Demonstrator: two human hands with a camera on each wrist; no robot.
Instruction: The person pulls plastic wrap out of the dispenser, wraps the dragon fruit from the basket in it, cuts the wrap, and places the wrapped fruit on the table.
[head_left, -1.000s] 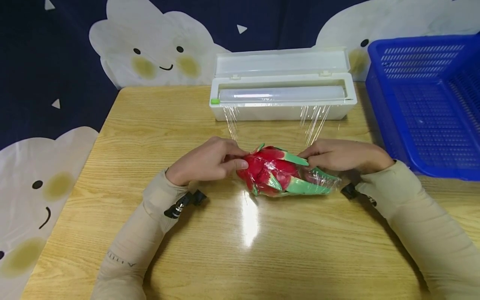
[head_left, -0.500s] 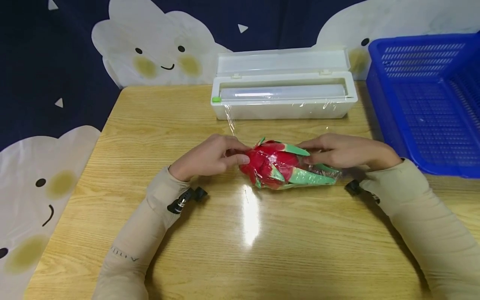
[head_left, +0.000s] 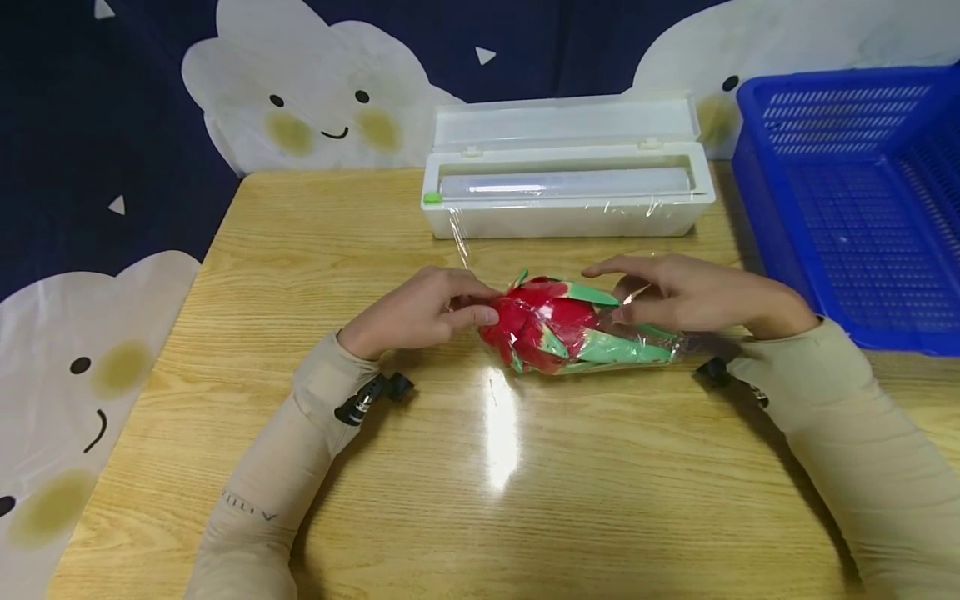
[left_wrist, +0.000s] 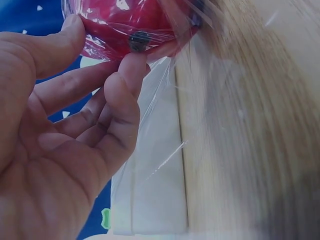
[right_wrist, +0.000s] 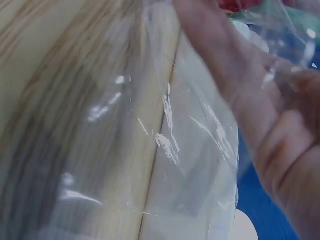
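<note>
A red dragon fruit (head_left: 536, 325) with green leaf tips lies on its side, wrapped in clear cling film. My left hand (head_left: 420, 312) pinches its left end between thumb and fingertips; in the left wrist view the thumb presses the filmed skin (left_wrist: 125, 22) beside the dark stub. At the leafy end, my right hand (head_left: 693, 292) has its index finger stretched out behind the fruit and its thumb by the leaves. Clear cling film (right_wrist: 165, 145) spreads in front of that hand in the right wrist view. Film runs back from the fruit to a white dispenser box (head_left: 562, 221).
The dispenser's lid (head_left: 566, 125) stands up, with a film roll (head_left: 562, 183) inside and a green slider (head_left: 432, 198) at its left front edge. A blue plastic basket (head_left: 787, 250) stands at the right of the wooden table (head_left: 570, 500).
The fruit has shifted slightly back toward the dispenser. My right hand has loosened from the leafy end, moved back and right, and spread its index finger. My left hand keeps its pinch.
</note>
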